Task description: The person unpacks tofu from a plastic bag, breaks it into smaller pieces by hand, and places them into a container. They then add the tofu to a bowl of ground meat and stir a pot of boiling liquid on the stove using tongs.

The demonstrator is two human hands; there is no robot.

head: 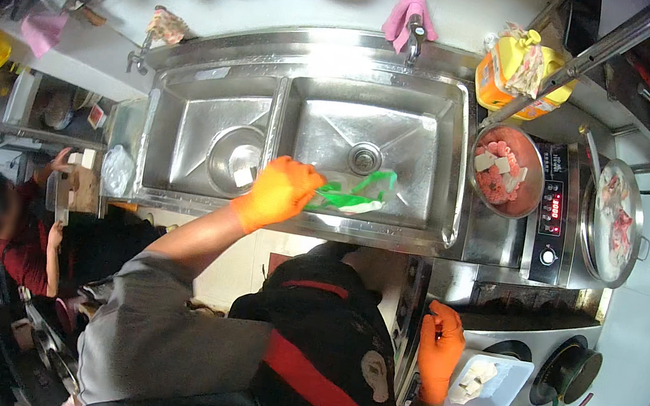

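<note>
My left hand [279, 188], in an orange glove, grips a green and clear plastic bag [351, 197], which is blurred, over the front of the right sink basin [338, 122]. A round steel bowl [219, 154] with a white block [244, 176] in it stands in the left basin [199, 113], beside that hand. On my right side, my right hand [441, 349], also gloved in orange, has curled fingers; whether anything is inside them I cannot tell. Nearest to it is a white plastic tray [499, 393] holding pale, tofu-like pieces [472, 382].
Right of the sink stand a steel bowl [534, 201] of pink ground meat and white blocks, an induction cooker [547, 238] and a pot [631, 264] with bones. A tap [414, 42] overhangs the sink. At left, a co-worker [26, 258] handles a container [59, 193].
</note>
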